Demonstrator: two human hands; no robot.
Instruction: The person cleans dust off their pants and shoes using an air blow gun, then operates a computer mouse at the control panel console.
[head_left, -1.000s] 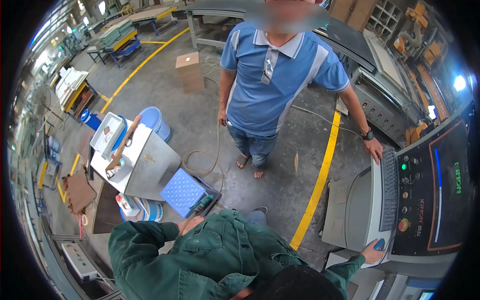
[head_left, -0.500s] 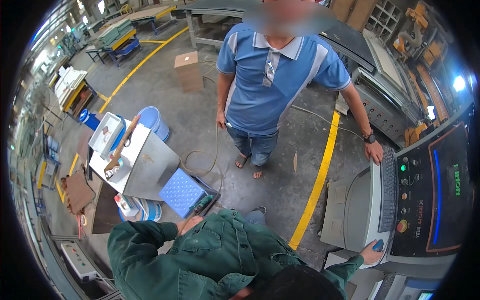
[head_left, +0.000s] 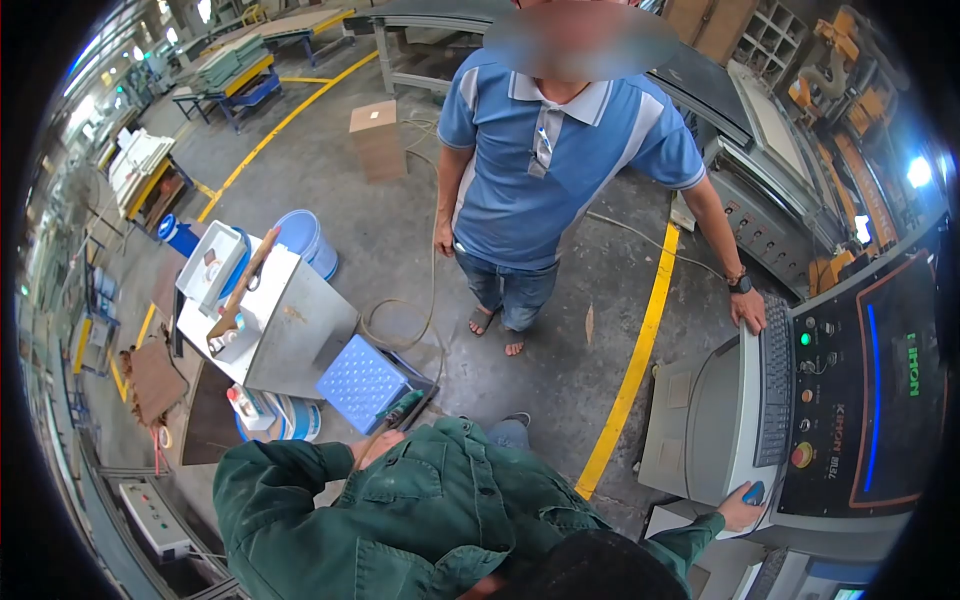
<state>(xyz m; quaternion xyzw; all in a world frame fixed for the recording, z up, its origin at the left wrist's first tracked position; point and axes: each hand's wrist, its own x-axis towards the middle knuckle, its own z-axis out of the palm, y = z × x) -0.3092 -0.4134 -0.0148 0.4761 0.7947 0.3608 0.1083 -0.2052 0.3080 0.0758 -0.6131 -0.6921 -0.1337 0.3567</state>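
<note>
Head view: the right hand (head_left: 738,508) is found curled over a blue mouse (head_left: 754,493), which is placed just beside the near end of the keyboard (head_left: 773,390). The left hand (head_left: 378,447) is set well apart from the keyboard and partly hidden; whether anything is gripped there cannot be told. The two hands are not joined. At the keyboard's far end, a co-worker's hand (head_left: 748,312) is rested. On the keyboard's panel side, a red stop button (head_left: 801,454) and a screen (head_left: 905,370) are noted.

It is judged that the mouse is best moved in short, light strokes, with the wrist supported and the eyes on the screen. Clearance from the keyboard should be maintained so that no key is pressed by accident, and the stop button should be left within reach.
</note>
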